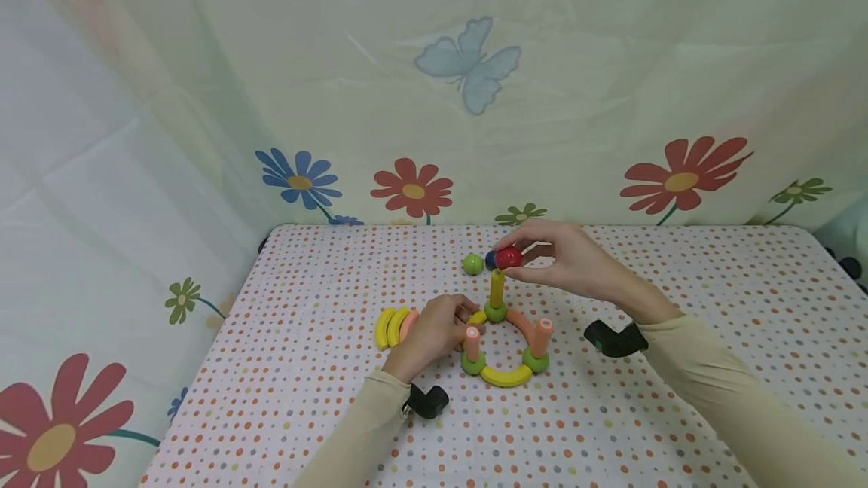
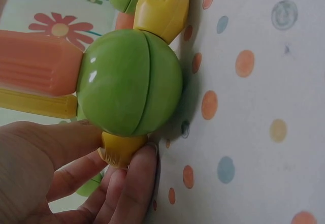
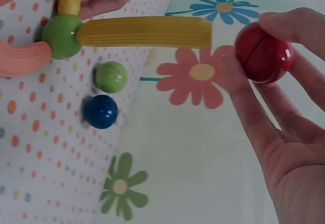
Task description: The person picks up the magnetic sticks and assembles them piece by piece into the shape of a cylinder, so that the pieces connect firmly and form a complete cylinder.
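Toward the far edge of the tabletop (image 1: 271,398), the right hand (image 1: 573,260) has its grip clamped on a glossy red ball (image 3: 264,54), just above an upright, ribbed yellow rod (image 3: 147,32). Likely light, hard, slippery: pinch its middle. The left hand (image 1: 437,326) pinches a curved yellow piece (image 2: 121,148).

Right grip (image 1: 575,262) raised, pinching; left grip (image 1: 437,328) lower, also pinching.

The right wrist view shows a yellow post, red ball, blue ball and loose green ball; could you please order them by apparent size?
1. Yellow post
2. Red ball
3. Blue ball and loose green ball: too alike to rank
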`<state>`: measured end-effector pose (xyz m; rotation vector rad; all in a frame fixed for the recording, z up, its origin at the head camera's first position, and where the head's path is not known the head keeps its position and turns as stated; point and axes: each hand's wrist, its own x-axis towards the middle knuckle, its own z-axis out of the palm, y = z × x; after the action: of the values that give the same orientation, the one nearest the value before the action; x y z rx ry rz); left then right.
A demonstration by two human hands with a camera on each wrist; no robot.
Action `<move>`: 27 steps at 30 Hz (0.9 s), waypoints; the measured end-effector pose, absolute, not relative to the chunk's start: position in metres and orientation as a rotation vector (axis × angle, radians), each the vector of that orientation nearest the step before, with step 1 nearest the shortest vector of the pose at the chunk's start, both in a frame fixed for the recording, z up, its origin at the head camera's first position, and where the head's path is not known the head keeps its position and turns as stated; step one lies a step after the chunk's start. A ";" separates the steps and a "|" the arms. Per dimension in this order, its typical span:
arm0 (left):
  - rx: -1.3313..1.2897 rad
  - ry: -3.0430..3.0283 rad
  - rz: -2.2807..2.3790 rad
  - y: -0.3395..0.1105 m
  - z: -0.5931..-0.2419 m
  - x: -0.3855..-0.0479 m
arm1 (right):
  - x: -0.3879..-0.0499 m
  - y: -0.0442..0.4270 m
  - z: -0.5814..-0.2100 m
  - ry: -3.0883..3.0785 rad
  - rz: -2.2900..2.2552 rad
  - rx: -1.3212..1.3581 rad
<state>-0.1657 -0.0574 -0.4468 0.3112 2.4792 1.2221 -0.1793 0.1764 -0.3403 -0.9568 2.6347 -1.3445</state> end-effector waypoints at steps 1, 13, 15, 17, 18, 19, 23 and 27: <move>0.313 2.478 1.224 -0.057 -0.446 -0.166 | -0.179 0.175 -0.337 2.643 -1.304 -0.983; 0.315 2.460 1.238 -0.057 -0.446 -0.166 | -0.181 0.168 -0.329 2.699 -1.032 -1.142; 0.319 2.462 1.235 -0.057 -0.446 -0.166 | -0.182 0.167 -0.330 2.706 -1.011 -1.171; 0.321 2.464 1.233 -0.058 -0.446 -0.166 | -0.183 0.166 -0.331 2.702 -1.000 -1.183; 0.322 2.468 1.229 -0.058 -0.446 -0.166 | -0.184 0.166 -0.332 2.699 -0.996 -1.183; 0.323 2.469 1.229 -0.058 -0.446 -0.166 | -0.184 0.166 -0.332 2.694 -0.995 -1.181; 0.326 2.476 1.220 -0.058 -0.446 -0.166 | -0.185 0.166 -0.334 2.688 -0.992 -1.178; 0.327 2.473 1.216 -0.058 -0.446 -0.165 | -0.186 0.168 -0.335 2.684 -1.028 -1.128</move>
<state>-0.1651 -0.0579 -0.4462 0.3265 2.4733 1.2156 -0.1858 0.1680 -0.3352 -1.1284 2.6843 -1.0278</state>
